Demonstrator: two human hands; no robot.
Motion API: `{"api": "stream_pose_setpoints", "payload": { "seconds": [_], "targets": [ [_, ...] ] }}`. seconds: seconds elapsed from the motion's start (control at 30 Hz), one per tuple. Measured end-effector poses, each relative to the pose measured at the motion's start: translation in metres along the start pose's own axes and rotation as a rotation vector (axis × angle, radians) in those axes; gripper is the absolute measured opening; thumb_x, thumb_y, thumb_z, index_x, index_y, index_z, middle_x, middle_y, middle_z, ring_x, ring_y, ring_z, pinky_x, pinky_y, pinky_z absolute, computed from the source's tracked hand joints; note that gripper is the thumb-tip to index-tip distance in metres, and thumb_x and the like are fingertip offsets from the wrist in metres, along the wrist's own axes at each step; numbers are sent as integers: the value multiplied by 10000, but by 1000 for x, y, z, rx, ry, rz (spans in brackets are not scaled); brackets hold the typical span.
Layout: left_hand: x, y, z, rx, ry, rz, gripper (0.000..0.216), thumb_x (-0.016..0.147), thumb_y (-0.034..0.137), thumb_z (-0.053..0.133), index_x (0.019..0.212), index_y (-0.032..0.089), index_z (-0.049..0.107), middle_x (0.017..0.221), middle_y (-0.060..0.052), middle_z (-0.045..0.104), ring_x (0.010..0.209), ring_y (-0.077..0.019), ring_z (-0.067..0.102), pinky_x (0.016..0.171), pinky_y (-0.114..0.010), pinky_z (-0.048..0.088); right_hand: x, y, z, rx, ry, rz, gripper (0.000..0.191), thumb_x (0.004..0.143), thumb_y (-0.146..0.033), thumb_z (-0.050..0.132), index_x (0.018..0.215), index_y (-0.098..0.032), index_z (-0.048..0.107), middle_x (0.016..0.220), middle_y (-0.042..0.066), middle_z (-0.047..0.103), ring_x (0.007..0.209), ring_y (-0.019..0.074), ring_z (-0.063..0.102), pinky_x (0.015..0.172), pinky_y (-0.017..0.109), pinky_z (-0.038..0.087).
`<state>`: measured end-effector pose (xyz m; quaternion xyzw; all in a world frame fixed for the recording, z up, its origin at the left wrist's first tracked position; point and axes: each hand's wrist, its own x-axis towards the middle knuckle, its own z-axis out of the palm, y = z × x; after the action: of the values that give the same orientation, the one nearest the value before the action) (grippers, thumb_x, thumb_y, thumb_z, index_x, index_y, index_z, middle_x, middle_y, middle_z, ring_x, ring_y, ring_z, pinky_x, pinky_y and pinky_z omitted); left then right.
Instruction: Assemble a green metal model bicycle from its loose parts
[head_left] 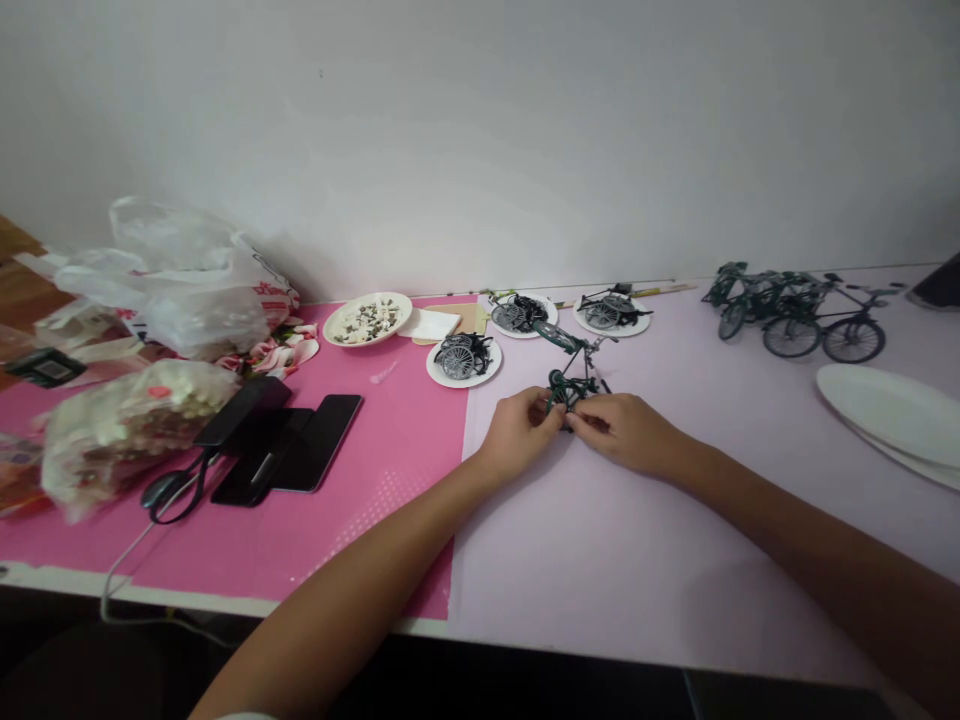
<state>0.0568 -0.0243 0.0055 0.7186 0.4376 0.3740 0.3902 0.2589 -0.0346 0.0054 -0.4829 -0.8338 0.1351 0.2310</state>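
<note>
A small dark green model bicycle frame (574, 368) stands on the pale lilac mat (615, 540), part built. My left hand (519, 430) pinches its lower end from the left, fingers closed. My right hand (626, 428) pinches the same end from the right, fingers closed as well. The fingertips of both hands meet at the frame's base. Three small white plates hold wheels and dark parts: one (463, 358) near the pink mat's edge, two more (523, 314) (612, 314) by the wall.
Finished model bicycles (795, 312) stand at the back right, white plates (892, 412) at the right edge. On the pink mat (375, 480) lie phones (289, 450), scissors (174, 490), a bowl of small pieces (367, 319) and plastic bags (187, 280).
</note>
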Motion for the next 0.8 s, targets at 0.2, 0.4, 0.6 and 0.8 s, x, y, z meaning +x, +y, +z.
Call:
{"api": "stream_pose_setpoints", "payload": {
  "seconds": [0.2, 0.4, 0.6, 0.8],
  "targets": [
    [0, 0, 0, -1, -6, -5, 196, 937, 319, 601, 934, 147, 696, 770, -37, 705, 685, -145, 624, 631, -239, 469, 0, 0, -1, 7, -11, 2, 376, 979, -387, 496, 644, -223, 444, 630, 12, 575, 591, 165, 498, 602, 303, 327],
    [0, 1, -1, 2, -11, -11, 188, 933, 314, 604, 936, 150, 696, 787, -39, 712, 694, -144, 621, 639, -238, 467, 0, -1, -1, -3, -23, 7, 369, 981, -371, 495, 645, -222, 455, 628, 11, 582, 585, 164, 503, 596, 303, 321],
    [0, 1, -1, -4, -9, 0, 204, 938, 329, 602, 941, 150, 699, 801, -48, 716, 697, -147, 625, 634, -240, 474, 0, -1, -1, 0, -21, -8, 381, 983, -358, 501, 637, -223, 419, 614, 2, 551, 582, 161, 482, 594, 300, 326],
    [-1, 2, -2, 11, -13, 2, 209, 944, 329, 597, 937, 147, 700, 758, -35, 698, 678, -145, 621, 629, -241, 469, 0, -1, -2, -1, -22, -8, 379, 983, -359, 500, 637, -223, 427, 617, 4, 557, 582, 163, 484, 593, 302, 321]
  ]
}}
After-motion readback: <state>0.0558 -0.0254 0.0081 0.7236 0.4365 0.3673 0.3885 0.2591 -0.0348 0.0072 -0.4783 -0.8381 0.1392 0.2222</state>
